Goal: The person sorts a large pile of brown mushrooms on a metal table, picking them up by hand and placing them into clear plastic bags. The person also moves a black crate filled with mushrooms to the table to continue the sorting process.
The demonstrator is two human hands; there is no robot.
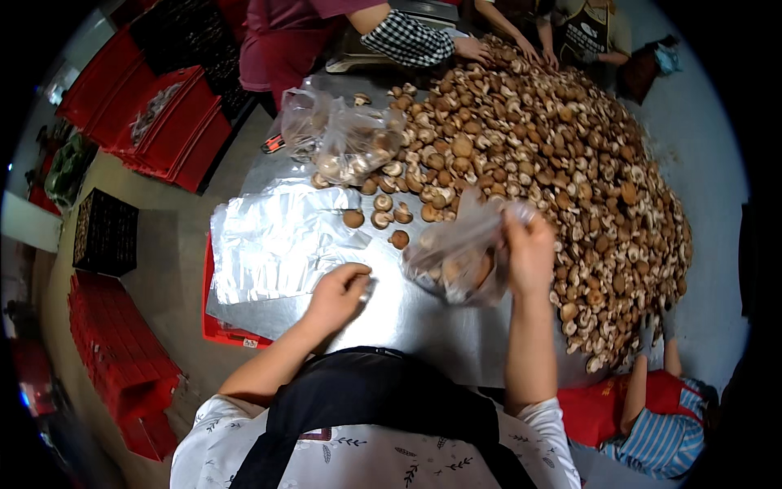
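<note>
My right hand [530, 247] grips the gathered top of a clear plastic bag [452, 269]. Brown-capped shiitake mushrooms show through its film, and it sits low over the metal table [379, 318]. My left hand [337, 296] is by the table's near side with curled fingers. Something silvery shows at its fingertips, too small to identify. Just beyond that hand lies a flat stack of clear plastic bags [275, 244]. A few loose mushrooms [398, 239] rest between the stack and the held bag. A large heap of shiitake mushrooms [519, 140] spreads across the right side.
Filled plastic bags [354, 143] stand beyond the stack, near an orange-and-black tool [273, 144]. Co-workers' hands [473, 49] reach into the heap's far side; another person in a red apron [602, 406] works at right. Red crates [122, 360] and a black crate [107, 232] stand on the left floor.
</note>
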